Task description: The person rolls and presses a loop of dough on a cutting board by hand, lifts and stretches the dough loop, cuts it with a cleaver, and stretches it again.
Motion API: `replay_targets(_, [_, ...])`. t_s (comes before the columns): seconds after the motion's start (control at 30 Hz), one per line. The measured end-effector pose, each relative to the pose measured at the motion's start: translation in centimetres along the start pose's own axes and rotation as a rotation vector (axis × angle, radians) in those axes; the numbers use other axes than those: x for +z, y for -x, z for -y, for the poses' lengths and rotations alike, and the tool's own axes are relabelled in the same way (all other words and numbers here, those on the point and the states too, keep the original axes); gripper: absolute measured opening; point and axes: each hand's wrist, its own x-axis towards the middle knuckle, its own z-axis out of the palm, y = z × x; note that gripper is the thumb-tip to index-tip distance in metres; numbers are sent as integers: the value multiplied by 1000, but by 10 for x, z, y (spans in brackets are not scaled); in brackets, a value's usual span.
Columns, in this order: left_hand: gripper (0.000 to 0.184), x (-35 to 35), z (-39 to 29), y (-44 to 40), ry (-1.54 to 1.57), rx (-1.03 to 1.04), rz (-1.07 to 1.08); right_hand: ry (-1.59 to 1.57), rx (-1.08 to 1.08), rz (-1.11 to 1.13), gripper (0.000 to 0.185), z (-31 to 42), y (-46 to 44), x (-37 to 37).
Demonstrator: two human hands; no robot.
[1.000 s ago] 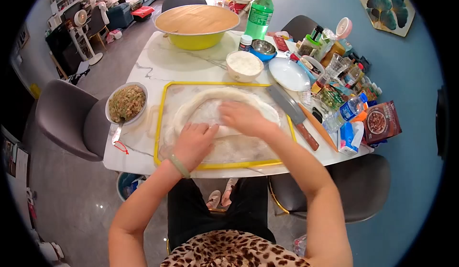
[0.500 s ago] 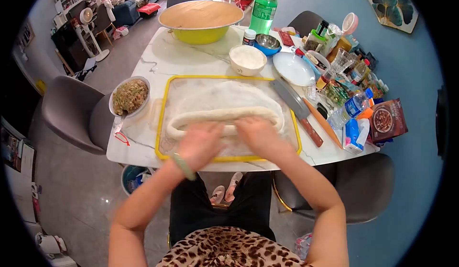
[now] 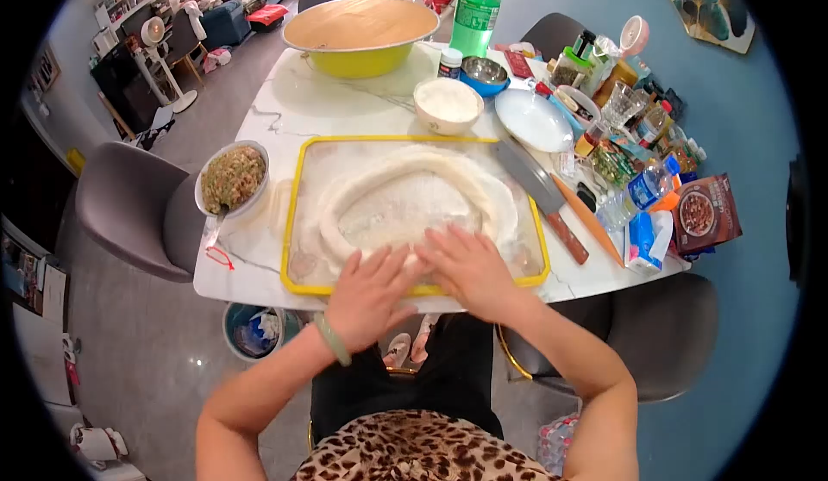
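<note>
Viewing from my remote station, I record a thick, pale, closed loop of dough lying on a clear rectangular mat with a raised yellow rim, which sits on the white marble-patterned counter. The left hand and the right hand are palms down, side by side, over the loop's near stretch. I find each grip spread and pinching nothing; the flat, open fingers would, in my judgement, share pressure along the strand without nipping it. Exact contact under the palms I cannot tell. White powder dusts the mat inside and around the loop, presumably against sticking. The broad steel knife with a brown wooden handle overlaps the mat's right rim, handle towards the person, a position I judge handy for the right. The tapered orange-brown wooden rod lies beside it. The white bowl of white powder stands just beyond the far rim; the white bowl of minced mixture stands left, apart from the mat.
</note>
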Motion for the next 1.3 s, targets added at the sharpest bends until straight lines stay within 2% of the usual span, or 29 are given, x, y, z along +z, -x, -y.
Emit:
replay_targets(0.1, [68, 11, 9, -8, -24, 15, -16, -39, 21, -35, 43, -7, -18, 8])
replay_targets(0.17, [67, 15, 27, -45, -7, -122, -101, -75, 69, -70, 40, -28, -61, 20])
replay_targets(0.2, [66, 1, 32, -64, -19, -182, -36, -113, 116, -98, 37, -36, -79, 22])
replay_targets(0.27, [65, 15, 44, -78, -21, -177, -102, -104, 110, -115, 35, -42, -95, 20])
replay_targets(0.3, [64, 20, 50, -83, -16, -189, -155, -56, 41, -112, 36, -47, -92, 27])
replay_targets(0.33, [68, 14, 44, -74, 13, -178, -101, -8, -27, -111, 36, -49, -89, 26])
replay_targets(0.4, [69, 0, 26, -34, -14, -103, -54, -97, -7, -29, 39, -29, -49, 18])
replay_targets(0.47, [71, -9, 10, 0, -38, -29, 15, -102, -66, -154, 41, -2, -8, 10])
replay_targets(0.57, [73, -15, 7, 13, -74, -4, 8, -75, -39, -65, 45, 11, 0, -4])
replay_targets(0.7, [67, -1, 17, -30, -44, -44, -23, -141, -50, -42, 44, -34, -50, 15])
replay_targets(0.77, [59, 4, 18, -51, 2, -11, -94, -280, -81, 117, 41, -61, -65, 13])
replay_targets(0.87, [49, 5, 10, -67, 171, -26, -77, -474, -36, 170, 36, -77, -46, -18])
replay_targets(0.9, [49, 11, 9, -71, 177, -31, -77, -475, -37, 178, 36, -78, -35, -25])
replay_targets(0.97, [43, 24, 10, -79, 174, 50, -203, -98, -174, 59, 31, -77, -17, -32])
replay_targets(1.1, [39, 23, 6, -90, 239, 47, -195, 16, -171, 14, 28, -77, -21, -31])
replay_targets(1.2, [37, 21, 9, -112, 252, 57, -200, -40, -130, 307, 27, -93, -61, -51])
replay_targets(1.23, [34, 19, 13, -121, 548, -35, -128, -80, -87, 415, 28, -89, -80, -73])
replay_targets(1.27, [31, 15, 17, -132, 839, -128, -55, -219, -37, 413, 26, -88, -95, -90])
replay_targets(1.3, [29, 1, 20, -139, 1246, -302, 172, -354, 9, 408, 25, -90, -104, -103])
